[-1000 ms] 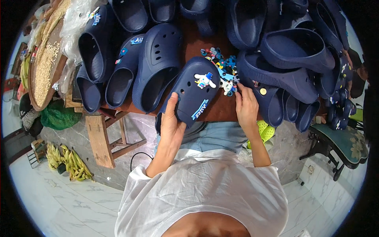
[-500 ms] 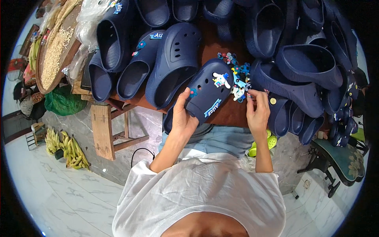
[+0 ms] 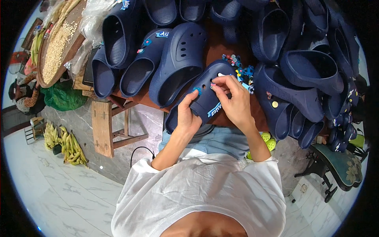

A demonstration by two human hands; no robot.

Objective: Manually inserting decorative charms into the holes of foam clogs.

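My left hand grips a navy clog by its side, thumb on top beside a blue flower charm. A light-blue banner charm is fixed near the clog's opening. Over the clog's upper, my right hand pinches a small charm with some pink on it, close to one of the holes. The fingers partly cover that charm and a white figure charm on the clog. Just past the toe lies a pile of loose colourful charms on the brown table.
Several navy clogs crowd the table's left and far side, more its right. A wooden stool stands lower left, near bananas. Lime-green clogs sit below the table edge. A person is at the far left.
My right hand has moved left from the charm pile to the clog's upper, with a small charm in its fingers. My left hand still holds the clog.
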